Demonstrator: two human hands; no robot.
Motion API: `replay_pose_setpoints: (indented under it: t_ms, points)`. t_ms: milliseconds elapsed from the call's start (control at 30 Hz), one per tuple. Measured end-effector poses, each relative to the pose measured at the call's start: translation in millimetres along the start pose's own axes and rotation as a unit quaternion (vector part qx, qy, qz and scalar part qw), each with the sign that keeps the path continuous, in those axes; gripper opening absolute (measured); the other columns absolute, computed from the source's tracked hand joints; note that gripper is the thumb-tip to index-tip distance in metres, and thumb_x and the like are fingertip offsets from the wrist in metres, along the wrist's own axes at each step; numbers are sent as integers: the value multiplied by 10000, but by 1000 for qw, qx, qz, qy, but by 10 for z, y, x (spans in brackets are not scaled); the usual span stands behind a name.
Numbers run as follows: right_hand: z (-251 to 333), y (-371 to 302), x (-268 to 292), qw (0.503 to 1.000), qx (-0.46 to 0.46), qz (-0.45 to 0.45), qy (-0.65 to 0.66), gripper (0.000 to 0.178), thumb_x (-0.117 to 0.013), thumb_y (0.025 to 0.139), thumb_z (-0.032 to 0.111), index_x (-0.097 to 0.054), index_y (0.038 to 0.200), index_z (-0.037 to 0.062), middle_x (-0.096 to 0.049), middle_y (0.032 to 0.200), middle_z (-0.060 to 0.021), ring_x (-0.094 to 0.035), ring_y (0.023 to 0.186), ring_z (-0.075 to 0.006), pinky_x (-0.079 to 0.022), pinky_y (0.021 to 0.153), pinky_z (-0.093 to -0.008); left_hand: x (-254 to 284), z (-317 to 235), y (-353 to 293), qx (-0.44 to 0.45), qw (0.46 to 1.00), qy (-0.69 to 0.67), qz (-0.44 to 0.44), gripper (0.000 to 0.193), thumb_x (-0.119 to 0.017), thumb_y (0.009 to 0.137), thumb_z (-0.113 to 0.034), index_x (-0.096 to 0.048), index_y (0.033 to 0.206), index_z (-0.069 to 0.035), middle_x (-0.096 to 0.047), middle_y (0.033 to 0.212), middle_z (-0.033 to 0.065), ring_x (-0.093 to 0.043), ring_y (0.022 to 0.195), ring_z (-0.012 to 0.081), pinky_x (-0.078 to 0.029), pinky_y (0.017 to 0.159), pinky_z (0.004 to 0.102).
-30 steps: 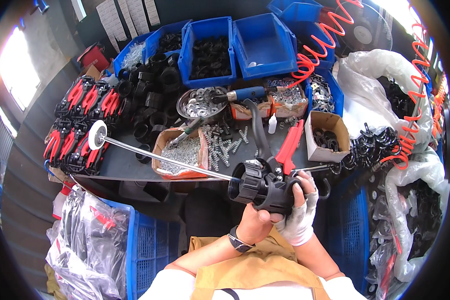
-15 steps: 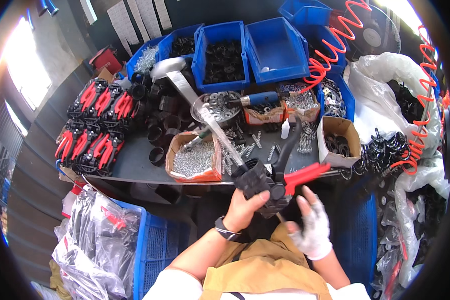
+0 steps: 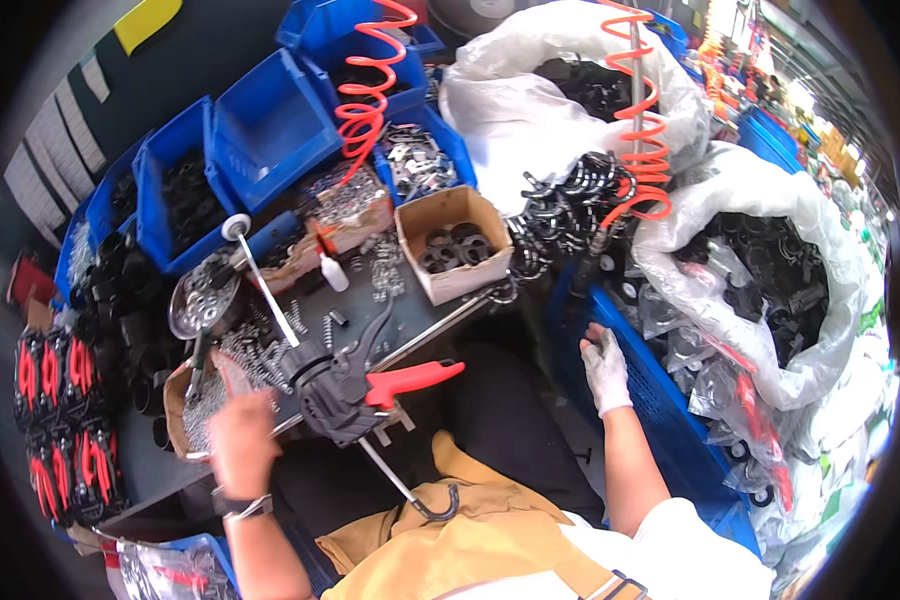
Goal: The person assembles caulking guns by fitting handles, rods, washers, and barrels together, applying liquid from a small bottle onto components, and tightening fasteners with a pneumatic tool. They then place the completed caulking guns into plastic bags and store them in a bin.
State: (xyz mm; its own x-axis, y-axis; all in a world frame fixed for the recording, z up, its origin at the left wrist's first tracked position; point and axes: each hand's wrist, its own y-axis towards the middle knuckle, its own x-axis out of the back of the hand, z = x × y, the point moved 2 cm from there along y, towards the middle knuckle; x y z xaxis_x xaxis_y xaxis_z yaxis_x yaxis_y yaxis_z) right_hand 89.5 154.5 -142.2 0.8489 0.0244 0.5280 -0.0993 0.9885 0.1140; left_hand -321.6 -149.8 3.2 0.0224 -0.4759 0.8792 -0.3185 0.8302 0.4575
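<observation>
A caulking gun with a black body (image 3: 335, 395), a red handle (image 3: 415, 382) and a long metal rod (image 3: 270, 295) lies at the table's front edge. A white disc (image 3: 236, 227) caps the rod's far end; its near end is a hook (image 3: 440, 503) above my apron. What bears its weight is hard to see. My left hand (image 3: 242, 445) is apart from the gun, to its left, beside a carton of small springs (image 3: 180, 405); motion smears its fingers. Far to the right, my right hand (image 3: 604, 372), in a partial white glove, reaches over a blue crate (image 3: 660, 440) with fingers stretched out and nothing visible in them.
Black-and-red gun assemblies (image 3: 65, 385) are stacked at the left. Blue bins (image 3: 275, 130) line the back. A carton of black rings (image 3: 455, 245) stands near the table's right edge. Large plastic sacks of black parts (image 3: 660, 250) and a red coiled hose (image 3: 642, 150) occupy the right.
My view has swung to the right. My left hand has let go of the caulking gun and moved left of it. My right hand has moved away from the gun, out to the right.
</observation>
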Motion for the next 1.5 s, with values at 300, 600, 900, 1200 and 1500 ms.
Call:
replay_pose_setpoints:
  t_ms: [300, 600, 900, 1200, 1500]
  points:
    - [55, 968, -723, 986, 58, -148, -59, 919, -682, 872, 162, -77, 1537, -26, -143, 1582, -281, -183, 1471, -386, -165, 1210, -420, 366, 968, -177, 151, 966, -32, 208, 197, -695, 735, -159, -735, 850, -5, -694, 846, 178, -660, 846, 338, -512, 796, 418]
    - [-437, 628, -91, 976, 86, -136, 147, 761, -594, 904, 17, -172, 1536, -8, -379, 1480, -222, -557, 1154, -301, -523, 872, -360, 263, 1060, -208, 81, 973, -25, 214, 252, -727, 767, -177, -730, 973, -31, -703, 897, 145, -670, 893, 312, -520, 812, 392]
    - [853, -139, 668, 832, 312, -30, 457, 667, -579, 985, 217, -231, 1508, -8, -469, 1385, -173, -571, 968, -177, -478, 775, -298, 428, 1185, -153, 398, 705, -578, -98, 92, -638, 939, -87, -629, 962, 1, -635, 814, 47, -607, 693, 118, -503, 600, 200]
    - [2421, -289, 538, 463, 303, 374, 745, 769, -681, 791, 69, -299, 1449, -36, -482, 1076, -95, -445, 726, -142, -358, 579, -201, 77, 1114, -227, 319, 398, -812, -284, 124, -621, 912, 33, -640, 1024, 80, -694, 989, 193, -697, 952, 294, -634, 808, 318]
    - [2882, -699, 227, 557, 295, 283, 723, 730, -756, 831, 133, -374, 1436, -14, -486, 1256, -181, -524, 865, -216, -475, 722, -293, 209, 59, -142, 274, 457, -826, -185, 153, -559, 995, -104, -579, 1104, 2, -617, 893, 48, -575, 783, 131, -475, 639, 238]
